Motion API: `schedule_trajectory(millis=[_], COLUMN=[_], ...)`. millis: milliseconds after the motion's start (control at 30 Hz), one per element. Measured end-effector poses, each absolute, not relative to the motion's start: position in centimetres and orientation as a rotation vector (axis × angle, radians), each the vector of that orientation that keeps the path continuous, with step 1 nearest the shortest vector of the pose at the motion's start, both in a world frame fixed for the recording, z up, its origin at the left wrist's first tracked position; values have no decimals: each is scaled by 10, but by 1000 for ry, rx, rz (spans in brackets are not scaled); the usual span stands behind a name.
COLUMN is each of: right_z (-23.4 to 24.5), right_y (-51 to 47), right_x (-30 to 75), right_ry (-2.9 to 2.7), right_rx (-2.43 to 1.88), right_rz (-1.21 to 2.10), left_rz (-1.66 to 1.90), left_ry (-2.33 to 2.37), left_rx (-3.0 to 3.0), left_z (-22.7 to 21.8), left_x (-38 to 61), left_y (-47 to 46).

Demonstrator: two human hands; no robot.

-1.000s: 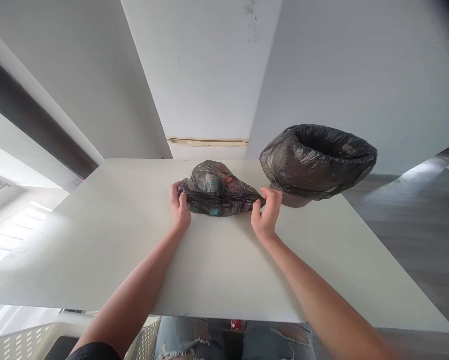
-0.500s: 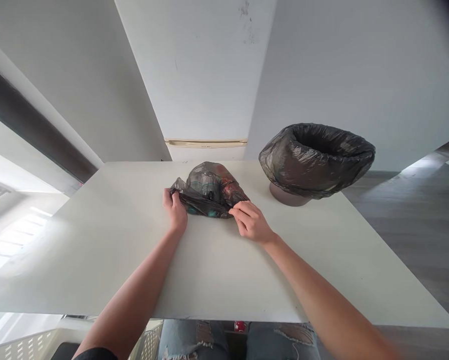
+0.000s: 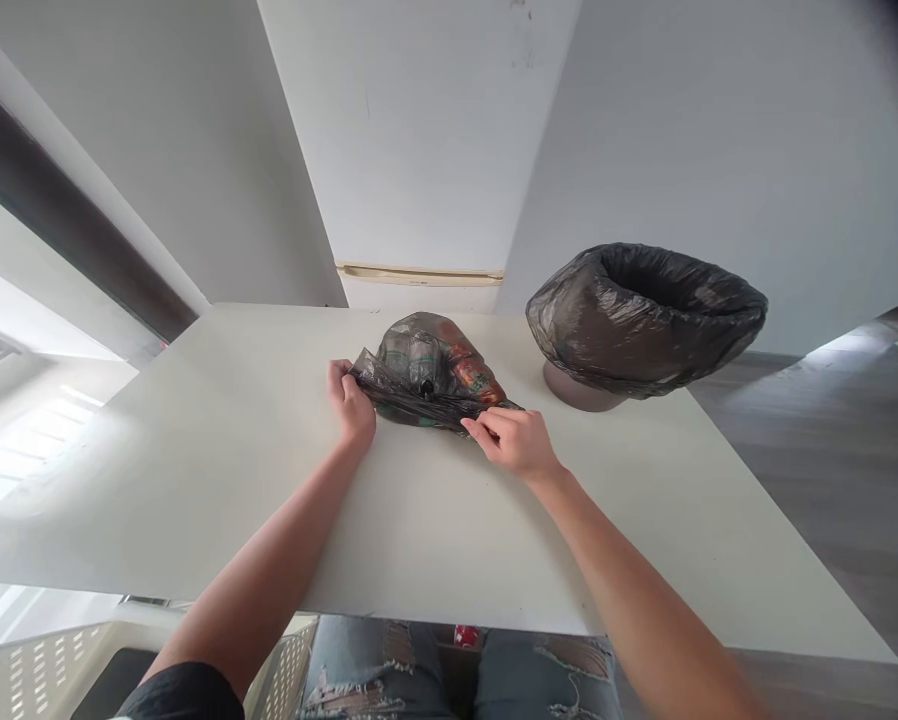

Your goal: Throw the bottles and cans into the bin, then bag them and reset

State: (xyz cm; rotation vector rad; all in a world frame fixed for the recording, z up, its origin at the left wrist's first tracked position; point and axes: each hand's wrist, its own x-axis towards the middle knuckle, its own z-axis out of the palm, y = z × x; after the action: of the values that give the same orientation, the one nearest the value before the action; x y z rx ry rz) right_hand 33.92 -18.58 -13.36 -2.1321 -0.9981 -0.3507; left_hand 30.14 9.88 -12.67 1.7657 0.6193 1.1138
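Note:
A thin black plastic bag (image 3: 419, 350) lies on the white table in front of me, bulging with contents. Through the film I make out an orange-red packed shape and some greenish ones; their kind is unclear. My left hand (image 3: 350, 402) is closed on the bag's gathered edge at its left end. At the right end my right hand (image 3: 515, 438) grips the same edge between thumb and fingers. Between the two hands the edge is stretched into a twisted band along the near side of the bag.
To the right stands a brown bin (image 3: 585, 388) lined with a black bag (image 3: 644, 325), its mouth open. A fridge (image 3: 419, 150) rises behind the white table (image 3: 456, 540). Below the near edge, a cream perforated basket (image 3: 36, 670) sits at the left.
My right hand has shifted slightly rightward, drawing the bag's edge tauter. The bag's film now lies closer over its contents. My left hand keeps its hold, and the view has tilted slightly.

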Motion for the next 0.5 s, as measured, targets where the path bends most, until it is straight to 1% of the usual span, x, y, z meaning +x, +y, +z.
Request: schedule_trajectory(millis=[167, 267, 400, 500], right_z=[-127, -128, -129, -128], right_y=[-185, -178, -173, -172], right_x=[331, 323, 314, 313], right_ry=[-1188, -1263, -1355, -1276], right_rx=[-2072, -2004, -1887, -1892], right_rz=[45, 217, 331, 306], left_rz=[1110, 1101, 1092, 1096], left_ry=[573, 578, 577, 593], left_rx=[1768, 1770, 1769, 1732], left_z=[-126, -127, -129, -133], left_x=[302, 302, 303, 304], left_y=[97, 100, 104, 107])
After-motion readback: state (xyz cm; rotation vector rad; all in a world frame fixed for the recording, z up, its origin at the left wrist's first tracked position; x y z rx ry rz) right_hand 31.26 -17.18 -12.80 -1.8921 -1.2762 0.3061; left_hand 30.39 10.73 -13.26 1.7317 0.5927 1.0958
